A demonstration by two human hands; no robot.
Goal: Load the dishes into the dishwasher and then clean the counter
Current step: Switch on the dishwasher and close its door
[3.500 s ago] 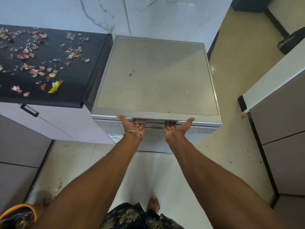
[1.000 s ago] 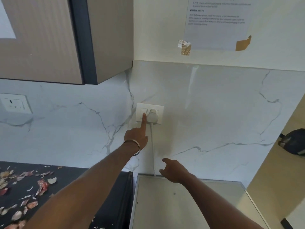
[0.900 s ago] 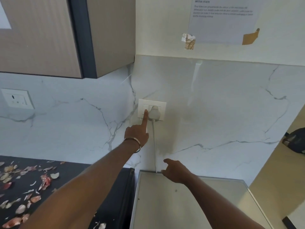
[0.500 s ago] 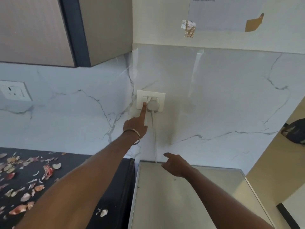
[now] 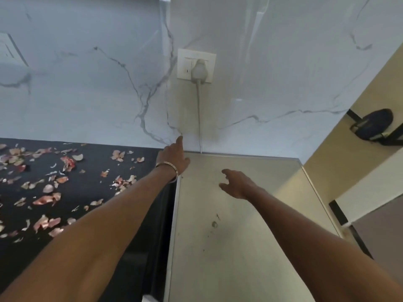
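Dishwasher top, grey and flat, fills the lower middle of the room as I stand here, its back edge tight against the marble wall and its left metal edge running just beside the black counter. Over that left back corner of the dishwasher hangs the left hand, a bangle on the wrist, forefinger stretched out with its tip at the wall, the other fingers folded in and gripping nothing. Right hand floats over the back half of the dishwasher top, fingers loose and slightly bent, holding nothing; whether it touches the surface I cannot tell. Above the dishwasher's back edge a white socket plate sits on the wall with a grey plug in it, and the cord drops straight down behind that back edge. Left of the dishwasher the counter is strewn with pink onion peels, thickest away from the dishwasher's edge. Right of the dishwasher a strip of yellowish floor lies open, with a dark bag further off.
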